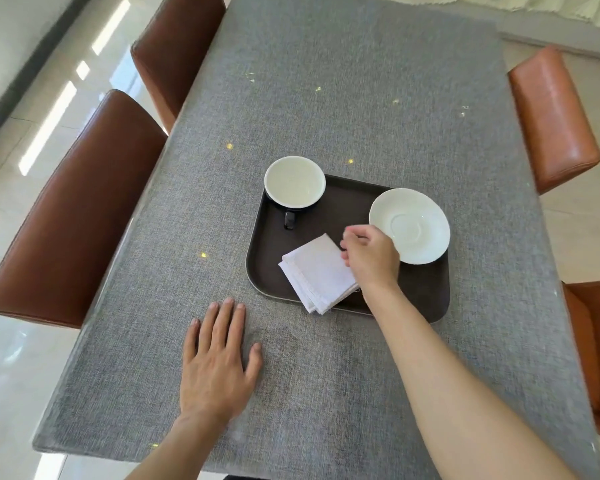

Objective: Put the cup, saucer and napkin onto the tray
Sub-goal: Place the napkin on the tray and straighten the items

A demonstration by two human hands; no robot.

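A dark brown tray point(340, 216) lies on the grey table. A cup point(294, 181), white inside and dark outside, stands in the tray's far left corner with its handle towards me. A white saucer point(416, 226) rests on the tray's far right side. A folded white napkin point(317, 271) lies on the tray's near part, one corner hanging over the front rim. My right hand point(369, 256) hovers over the napkin's right edge, fingers curled and touching it; whether it grips the cloth is unclear. My left hand point(219, 358) lies flat on the table, fingers spread.
The grey table point(326, 98) stretches away beyond the tray. Two brown leather chairs point(77, 216) stand along the left side and two orange-brown chairs point(551, 116) along the right. The near table edge runs just below my left wrist.
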